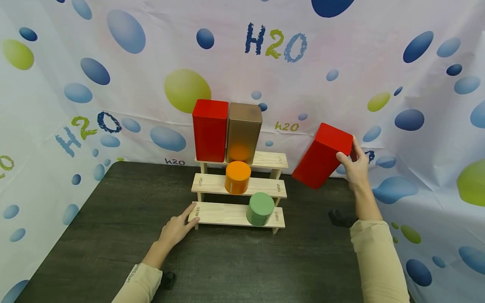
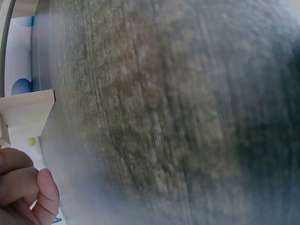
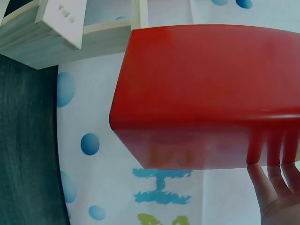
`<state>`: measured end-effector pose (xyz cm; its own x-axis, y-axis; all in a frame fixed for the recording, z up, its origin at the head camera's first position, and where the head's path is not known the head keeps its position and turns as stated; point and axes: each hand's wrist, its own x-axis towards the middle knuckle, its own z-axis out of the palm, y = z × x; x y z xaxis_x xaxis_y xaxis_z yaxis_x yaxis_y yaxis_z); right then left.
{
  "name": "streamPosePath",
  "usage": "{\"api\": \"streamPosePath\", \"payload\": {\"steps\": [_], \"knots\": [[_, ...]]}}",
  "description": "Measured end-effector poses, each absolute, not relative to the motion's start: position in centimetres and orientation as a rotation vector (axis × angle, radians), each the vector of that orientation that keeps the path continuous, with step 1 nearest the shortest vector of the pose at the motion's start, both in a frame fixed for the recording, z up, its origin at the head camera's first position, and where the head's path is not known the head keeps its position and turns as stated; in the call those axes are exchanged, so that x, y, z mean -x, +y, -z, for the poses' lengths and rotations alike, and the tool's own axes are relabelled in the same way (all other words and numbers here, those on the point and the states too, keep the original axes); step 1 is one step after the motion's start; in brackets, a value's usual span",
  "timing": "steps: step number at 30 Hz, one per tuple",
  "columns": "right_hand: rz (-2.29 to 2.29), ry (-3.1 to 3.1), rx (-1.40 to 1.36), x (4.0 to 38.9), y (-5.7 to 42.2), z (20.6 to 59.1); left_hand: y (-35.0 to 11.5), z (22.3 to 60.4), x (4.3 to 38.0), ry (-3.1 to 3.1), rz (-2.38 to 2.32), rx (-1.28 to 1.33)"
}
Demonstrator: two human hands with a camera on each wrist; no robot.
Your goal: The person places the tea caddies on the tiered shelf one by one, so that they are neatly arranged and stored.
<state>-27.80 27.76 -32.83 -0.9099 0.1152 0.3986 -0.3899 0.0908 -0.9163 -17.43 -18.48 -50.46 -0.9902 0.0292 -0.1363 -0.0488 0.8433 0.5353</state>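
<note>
A three-step wooden stand (image 1: 219, 212) is on the dark table. My left hand (image 1: 176, 229) grips the left end of its lowest step between thumb and fingers; in the left wrist view, curled fingers (image 2: 21, 183) show below a stand leg (image 2: 30, 110). My right hand (image 1: 356, 166) holds a red box (image 1: 322, 158) by its top end, tilted, right of the stand. In the right wrist view this glossy red box (image 3: 206, 79) fills much of the picture, with fingertips against its side. Another red box (image 1: 210, 132) stands upright on the top step.
A bronze-coloured box (image 1: 243, 132) stands beside the upright red one on the top step. An orange canister (image 1: 237, 179) is on the middle step, a green canister (image 1: 260, 209) on the lowest, toward the right. Behind the dark table (image 1: 113, 235) hangs a spotted white curtain (image 1: 235, 59).
</note>
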Motion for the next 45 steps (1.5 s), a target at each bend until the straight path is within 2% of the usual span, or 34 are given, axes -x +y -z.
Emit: {"api": "streamPosePath", "payload": {"steps": [23,37,45], "knots": [[-1.963,-2.001,-0.529,28.5,22.6,31.6,-18.6,50.4,17.3,2.868,-0.860,0.022],[-1.942,-2.113,-0.501,28.2,20.1,31.3,-18.4,50.3,17.2,2.871,-0.855,0.031],[-1.968,-2.079,-0.556,29.9,19.5,32.3,-18.5,50.4,17.3,2.875,-0.848,0.044]]}}
